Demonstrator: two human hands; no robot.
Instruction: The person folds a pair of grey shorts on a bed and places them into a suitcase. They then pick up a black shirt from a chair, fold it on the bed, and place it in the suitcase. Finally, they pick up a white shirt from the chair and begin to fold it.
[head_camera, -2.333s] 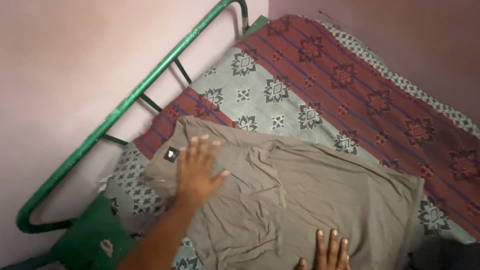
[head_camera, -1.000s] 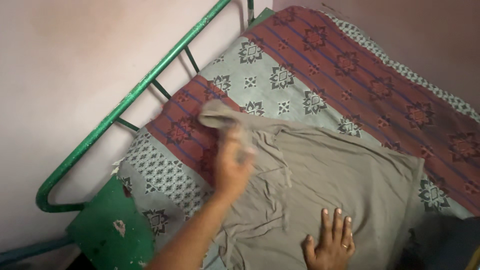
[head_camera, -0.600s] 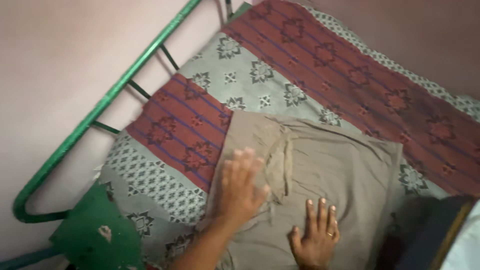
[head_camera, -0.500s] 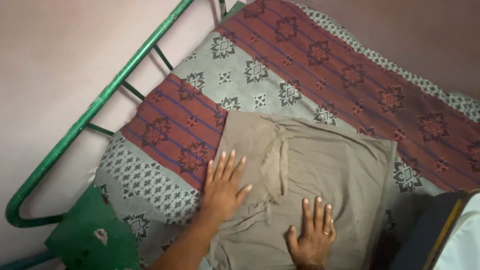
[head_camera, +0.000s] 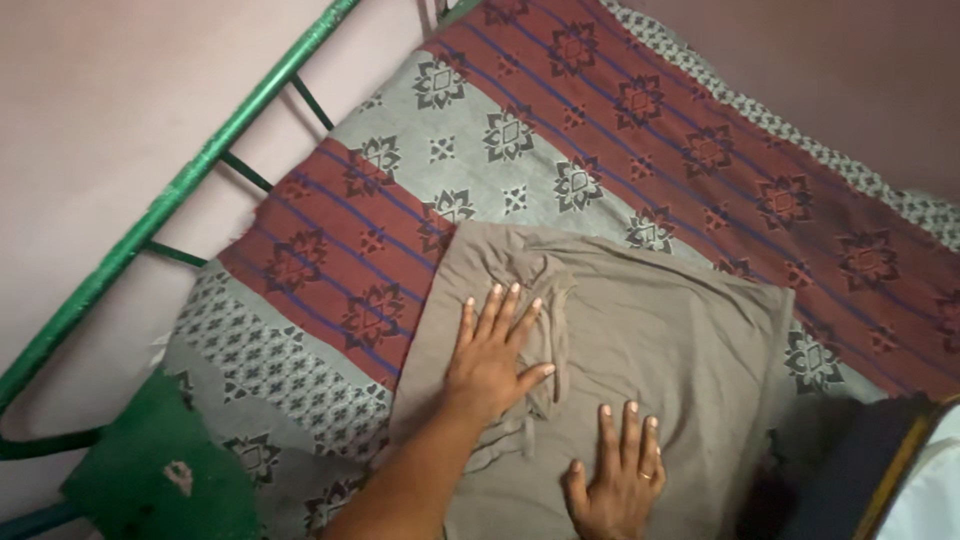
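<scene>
Left hand (head_camera: 492, 352) flat, fingers spread, on folded edge of grey-brown garment (head_camera: 660, 330). Right hand (head_camera: 612, 478) flat beside it. Garment on patterned bedsheet (head_camera: 560, 120), green bed rail (head_camera: 180, 190) alongside.

Grey-brown garment (head_camera: 640, 330), partly folded, creased, flat on patterned bedspread (head_camera: 560, 150)

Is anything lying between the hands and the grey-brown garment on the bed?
Nothing visible. The left hand lies flat on the folded-over left part of the grey-brown garment, and the right hand lies flat on its lower edge. Both palms touch the cloth directly, on the patterned bedsheet.
</scene>
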